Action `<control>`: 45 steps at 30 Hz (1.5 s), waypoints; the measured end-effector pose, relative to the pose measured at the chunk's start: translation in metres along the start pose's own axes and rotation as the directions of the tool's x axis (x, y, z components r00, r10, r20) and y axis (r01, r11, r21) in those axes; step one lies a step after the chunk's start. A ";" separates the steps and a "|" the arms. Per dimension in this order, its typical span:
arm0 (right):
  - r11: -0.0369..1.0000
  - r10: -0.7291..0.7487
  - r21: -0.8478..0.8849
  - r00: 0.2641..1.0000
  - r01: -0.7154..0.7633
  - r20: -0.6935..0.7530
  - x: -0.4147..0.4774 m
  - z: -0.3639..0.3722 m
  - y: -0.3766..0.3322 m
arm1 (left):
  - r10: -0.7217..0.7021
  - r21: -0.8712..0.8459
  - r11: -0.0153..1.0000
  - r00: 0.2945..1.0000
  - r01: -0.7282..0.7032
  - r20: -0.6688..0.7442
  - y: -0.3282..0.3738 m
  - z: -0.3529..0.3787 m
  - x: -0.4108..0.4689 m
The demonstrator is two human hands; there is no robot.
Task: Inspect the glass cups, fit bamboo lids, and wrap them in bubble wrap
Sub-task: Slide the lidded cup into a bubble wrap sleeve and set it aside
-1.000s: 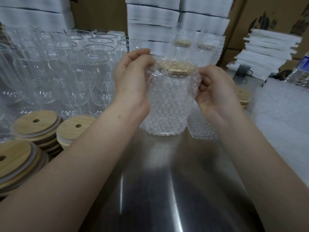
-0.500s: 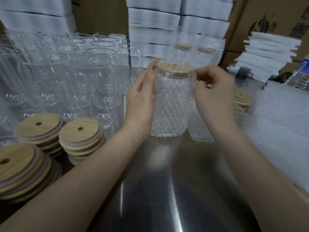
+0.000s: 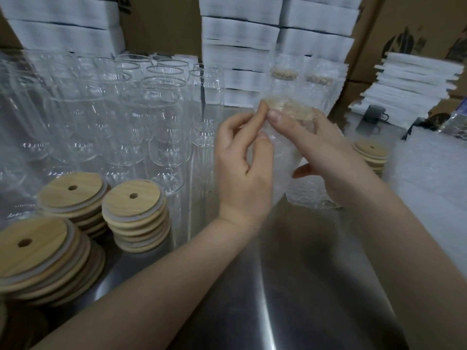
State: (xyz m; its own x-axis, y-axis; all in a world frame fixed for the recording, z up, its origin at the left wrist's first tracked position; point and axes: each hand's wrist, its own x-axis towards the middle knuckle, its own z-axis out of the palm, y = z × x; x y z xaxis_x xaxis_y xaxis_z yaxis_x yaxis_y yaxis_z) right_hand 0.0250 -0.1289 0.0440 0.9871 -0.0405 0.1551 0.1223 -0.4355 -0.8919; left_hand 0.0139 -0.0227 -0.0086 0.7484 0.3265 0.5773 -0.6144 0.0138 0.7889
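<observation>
Cup (image 3: pixel 283 150) in bubble wrap (image 3: pixel 286 178) is leaning lid-end up between both hands over the surface (image 3: pixel 278 274). Right hand (image 3: pixel 326 152) grip is curling round it, and left hand (image 3: pixel 242 170) is pinching wrap by the bamboo lid (image 3: pixel 290 109).

Steel table (image 3: pixel 290 299); cardboard boxes (image 3: pixel 374 34) behind.
</observation>
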 end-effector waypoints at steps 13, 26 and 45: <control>0.985 -0.116 0.152 0.957 0.077 0.267 0.015 -0.016 0.010 | -0.103 -0.032 0.992 0.919 0.124 0.380 0.000 -0.016 0.017; 0.988 -0.080 -0.121 0.982 0.101 0.170 0.014 -0.030 -0.003 | -0.146 0.100 0.987 0.965 0.126 0.219 -0.004 -0.014 0.026; 0.971 -0.240 0.007 0.970 0.240 0.036 0.007 -0.028 -0.006 | -0.334 -0.137 0.926 0.933 0.351 0.131 0.016 -0.023 0.048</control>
State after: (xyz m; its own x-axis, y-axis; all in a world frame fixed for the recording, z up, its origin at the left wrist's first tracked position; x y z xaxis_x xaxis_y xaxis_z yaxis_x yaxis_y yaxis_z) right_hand 0.0280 -0.1517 0.0623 0.9318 0.0973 0.3497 0.3566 -0.4259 -0.8315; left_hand 0.0347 0.0149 0.0270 0.9366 0.1767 0.3026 -0.3407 0.2572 0.9043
